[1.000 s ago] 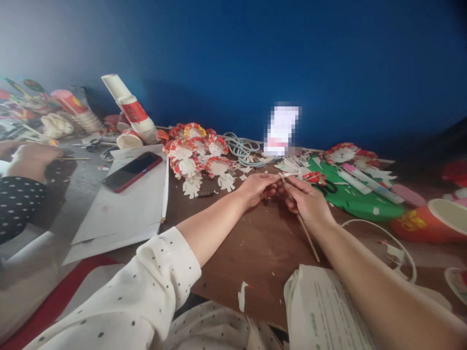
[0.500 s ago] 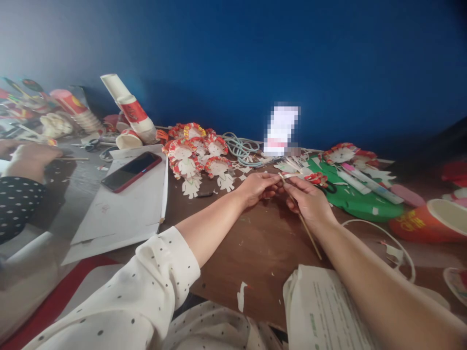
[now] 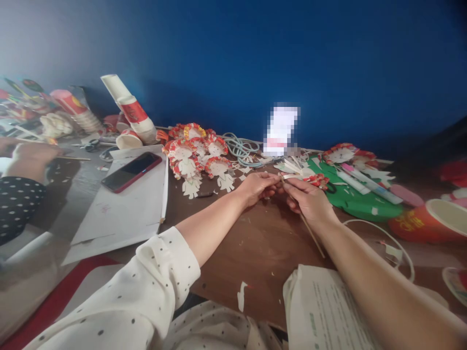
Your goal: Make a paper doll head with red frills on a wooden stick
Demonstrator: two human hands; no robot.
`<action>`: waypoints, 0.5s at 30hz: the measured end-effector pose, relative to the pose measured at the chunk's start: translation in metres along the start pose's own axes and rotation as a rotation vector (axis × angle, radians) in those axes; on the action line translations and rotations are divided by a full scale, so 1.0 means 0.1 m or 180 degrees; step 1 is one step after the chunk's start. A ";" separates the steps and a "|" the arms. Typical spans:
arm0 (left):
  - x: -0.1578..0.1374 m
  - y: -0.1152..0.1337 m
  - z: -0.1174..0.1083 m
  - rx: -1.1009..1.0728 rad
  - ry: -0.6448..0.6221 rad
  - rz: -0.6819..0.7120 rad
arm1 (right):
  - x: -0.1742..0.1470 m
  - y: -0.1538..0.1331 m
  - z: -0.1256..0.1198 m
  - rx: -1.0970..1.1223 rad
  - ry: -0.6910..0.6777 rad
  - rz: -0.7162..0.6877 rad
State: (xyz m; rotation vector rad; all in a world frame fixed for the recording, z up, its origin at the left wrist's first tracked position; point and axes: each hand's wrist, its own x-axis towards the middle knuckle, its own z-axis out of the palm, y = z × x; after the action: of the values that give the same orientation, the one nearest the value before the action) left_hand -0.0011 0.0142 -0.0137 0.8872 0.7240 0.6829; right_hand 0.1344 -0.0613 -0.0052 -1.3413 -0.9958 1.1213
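Note:
My left hand (image 3: 260, 188) and my right hand (image 3: 308, 198) meet above the brown table, thumbs and fingertips pinched together at the upper end of a thin wooden stick (image 3: 313, 237). The stick slants down under my right palm toward me. A narrow white strip (image 3: 291, 176), perhaps paper or tape, juts out at the fingertips, partly covered by them. Just beyond my right hand lies a red-and-white crinkled paper piece (image 3: 318, 181). Left of my left hand sits a cluster of paper figures with red frilled rims (image 3: 186, 165).
A phone (image 3: 131, 171) rests on a white board (image 3: 115, 209) to the left. Stacked paper cups (image 3: 135, 114) lean behind it. Another person's hand (image 3: 32, 158) works at far left. On the right are a green sheet (image 3: 355, 206), an orange cup (image 3: 412, 224) and a printed bag (image 3: 324, 311).
The stick's lower end has swung slightly right, and my right hand has turned a little with it. My left hand stays nearly still.

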 end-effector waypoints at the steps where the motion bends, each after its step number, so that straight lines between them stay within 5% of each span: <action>1: 0.00 0.00 0.00 0.0029 0.0025 -0.0016 | 0.00 0.00 0.00 -0.0024 0.0012 0.0001; 15: -0.03 0.02 0.05 0.0152 0.0291 -0.0015 | -0.01 0.00 0.05 -0.0639 0.0803 -0.0091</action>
State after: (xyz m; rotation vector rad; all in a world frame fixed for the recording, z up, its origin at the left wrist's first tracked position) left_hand 0.0010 0.0110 -0.0088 0.9022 0.8267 0.7080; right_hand 0.1291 -0.0607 -0.0053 -1.5805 -0.9554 0.8218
